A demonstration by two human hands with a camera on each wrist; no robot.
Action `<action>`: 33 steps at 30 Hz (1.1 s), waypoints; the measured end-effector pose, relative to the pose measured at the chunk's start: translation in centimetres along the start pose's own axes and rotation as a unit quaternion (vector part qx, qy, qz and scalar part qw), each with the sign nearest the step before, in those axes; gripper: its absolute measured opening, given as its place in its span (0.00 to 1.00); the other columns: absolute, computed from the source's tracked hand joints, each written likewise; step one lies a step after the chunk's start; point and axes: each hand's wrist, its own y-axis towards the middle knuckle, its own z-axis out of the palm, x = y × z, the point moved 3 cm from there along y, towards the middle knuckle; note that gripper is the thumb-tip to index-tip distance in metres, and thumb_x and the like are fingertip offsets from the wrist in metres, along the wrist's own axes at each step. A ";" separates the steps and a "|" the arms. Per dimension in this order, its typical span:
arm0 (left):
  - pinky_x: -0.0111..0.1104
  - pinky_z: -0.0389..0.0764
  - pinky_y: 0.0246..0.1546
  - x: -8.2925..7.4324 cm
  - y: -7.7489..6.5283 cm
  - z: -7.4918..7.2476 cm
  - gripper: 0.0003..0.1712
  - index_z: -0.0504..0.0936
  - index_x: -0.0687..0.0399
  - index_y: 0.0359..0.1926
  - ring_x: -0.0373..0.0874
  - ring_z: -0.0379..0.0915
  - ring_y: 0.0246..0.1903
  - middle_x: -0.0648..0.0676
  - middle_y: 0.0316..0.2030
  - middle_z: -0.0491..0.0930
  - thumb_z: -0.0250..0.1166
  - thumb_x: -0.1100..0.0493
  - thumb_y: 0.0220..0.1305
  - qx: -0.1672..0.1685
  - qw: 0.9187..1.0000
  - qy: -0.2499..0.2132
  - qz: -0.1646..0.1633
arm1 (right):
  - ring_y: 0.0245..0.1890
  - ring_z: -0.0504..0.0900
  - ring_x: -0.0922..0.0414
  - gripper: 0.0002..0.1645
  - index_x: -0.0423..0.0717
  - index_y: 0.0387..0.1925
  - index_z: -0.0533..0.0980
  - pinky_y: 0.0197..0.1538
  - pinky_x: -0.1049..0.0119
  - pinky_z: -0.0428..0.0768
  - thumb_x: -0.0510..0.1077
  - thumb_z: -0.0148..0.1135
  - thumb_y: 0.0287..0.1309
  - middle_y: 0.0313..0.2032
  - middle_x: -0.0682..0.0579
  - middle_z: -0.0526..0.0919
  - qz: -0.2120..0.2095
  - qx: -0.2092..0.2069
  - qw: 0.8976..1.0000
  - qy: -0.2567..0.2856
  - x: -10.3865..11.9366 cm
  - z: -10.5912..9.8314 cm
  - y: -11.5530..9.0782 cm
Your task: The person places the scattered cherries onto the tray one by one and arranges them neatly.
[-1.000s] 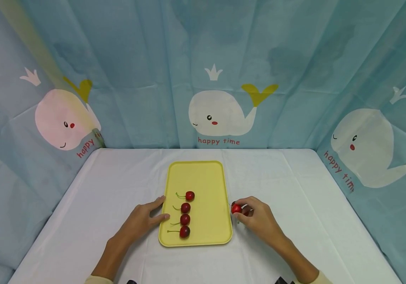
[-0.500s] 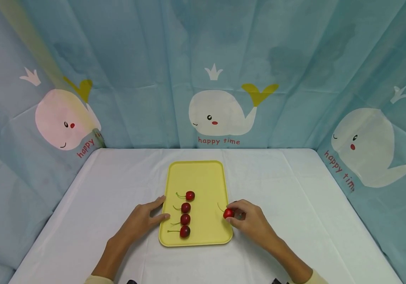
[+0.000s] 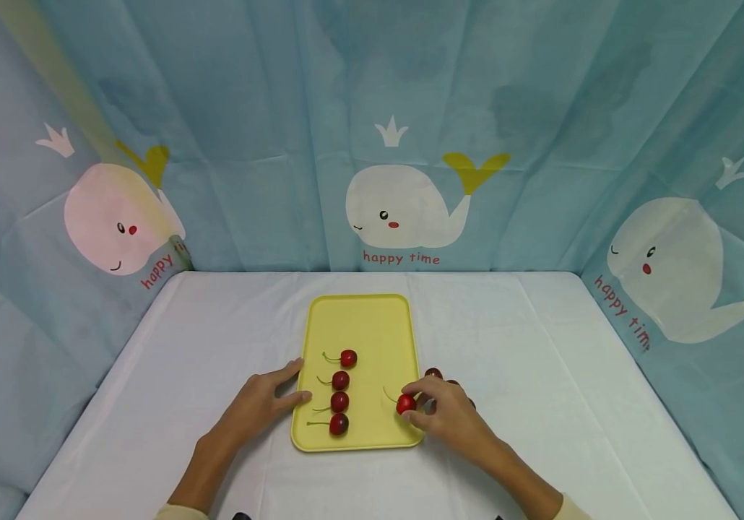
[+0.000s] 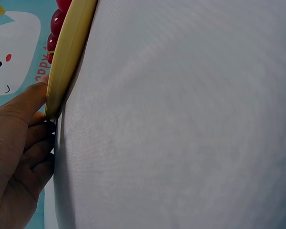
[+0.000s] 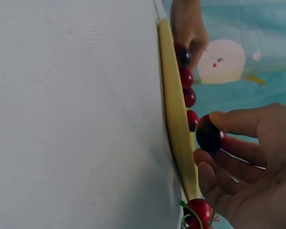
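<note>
The right hand (image 3: 453, 422) pinches a round, glossy red cherry (image 3: 406, 404) by its sides, with the stem (image 3: 389, 395) free, above the right part of the yellow rectangular tray (image 3: 372, 328). The left hand (image 3: 260, 403), thumb and forefinger spread, rests at the tray's left side, probably to steady it. Four dark-red cherries (image 3: 340, 380) lie there in column; the right hand partly hides more cherries (image 3: 433, 373) on the white cloth (image 3: 541, 354).

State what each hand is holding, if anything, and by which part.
The right hand pinches a red cherry by its round body, leaving the stem free. The left hand touches the left rim of the yellow tray.
</note>
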 end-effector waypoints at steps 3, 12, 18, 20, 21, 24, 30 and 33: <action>0.55 0.69 0.74 0.1 0.0 0.0 0.46 0.69 0.54 0.79 0.58 0.64 0.77 0.58 0.75 0.71 0.75 0.42 0.67 0.000 1.000 0.000 0.002 | 0.38 0.84 0.60 0.16 0.50 0.46 0.87 0.39 0.70 0.84 0.37 0.77 0.56 0.42 0.62 0.89 0.003 0.008 1.000 -0.006 0.1 0.3 -0.1; 0.55 0.69 0.74 0.1 0.0 0.0 0.45 0.70 0.55 0.78 0.57 0.64 0.76 0.58 0.74 0.71 0.75 0.43 0.67 -0.004 1.000 -0.005 0.014 | 0.46 0.84 0.63 0.16 0.51 0.48 0.87 0.51 0.65 0.87 0.39 0.79 0.57 0.44 0.62 0.90 -0.004 0.032 0.999 -0.040 0.3 1.1 -0.1; 0.55 0.69 0.74 0.1 -0.1 0.0 0.46 0.70 0.55 0.78 0.57 0.64 0.76 0.58 0.74 0.71 0.75 0.43 0.67 -0.002 1.000 -0.005 0.011 | 0.49 0.84 0.61 0.16 0.49 0.49 0.87 0.56 0.60 0.87 0.40 0.78 0.58 0.45 0.61 0.89 -0.005 0.056 0.997 -0.052 0.4 1.3 -0.2; 0.55 0.69 0.74 0.1 0.0 0.0 0.46 0.69 0.55 0.78 0.57 0.64 0.76 0.58 0.74 0.71 0.75 0.43 0.67 -0.002 1.000 -0.003 0.012 | 0.49 0.84 0.61 0.16 0.48 0.50 0.87 0.57 0.61 0.86 0.40 0.78 0.59 0.46 0.61 0.89 -0.009 0.063 0.997 -0.051 0.4 1.4 -0.2; 0.55 0.69 0.74 0.1 0.0 0.0 0.46 0.69 0.55 0.78 0.57 0.64 0.76 0.58 0.74 0.71 0.75 0.43 0.67 -0.002 1.000 -0.002 0.013 | 0.49 0.84 0.61 0.16 0.48 0.50 0.87 0.57 0.61 0.86 0.40 0.78 0.59 0.46 0.61 0.89 -0.012 0.065 0.996 -0.052 0.4 1.4 -0.3; 0.55 0.69 0.74 0.1 0.0 0.0 0.46 0.69 0.56 0.78 0.57 0.64 0.76 0.58 0.74 0.71 0.75 0.43 0.67 -0.003 1.000 -0.002 0.016 | 0.50 0.84 0.62 0.17 0.48 0.51 0.87 0.57 0.62 0.86 0.39 0.77 0.60 0.47 0.61 0.88 -0.015 0.070 0.996 -0.058 0.4 1.4 -0.3; 0.55 0.69 0.74 0.1 -0.1 0.0 0.45 0.70 0.56 0.78 0.58 0.65 0.76 0.59 0.74 0.71 0.75 0.43 0.67 -0.005 1.000 -0.004 0.020 | 0.51 0.84 0.62 0.18 0.48 0.52 0.87 0.58 0.62 0.85 0.39 0.77 0.60 0.48 0.60 0.88 -0.020 0.072 0.995 -0.069 0.3 1.5 -0.2; 0.55 0.69 0.74 0.1 -0.1 -0.1 0.45 0.70 0.56 0.78 0.58 0.65 0.76 0.59 0.74 0.71 0.75 0.43 0.67 -0.006 1.000 -0.004 0.022 | 0.50 0.83 0.63 0.19 0.49 0.53 0.87 0.57 0.63 0.85 0.40 0.78 0.60 0.48 0.61 0.88 -0.017 0.073 0.995 -0.066 0.3 1.5 -0.2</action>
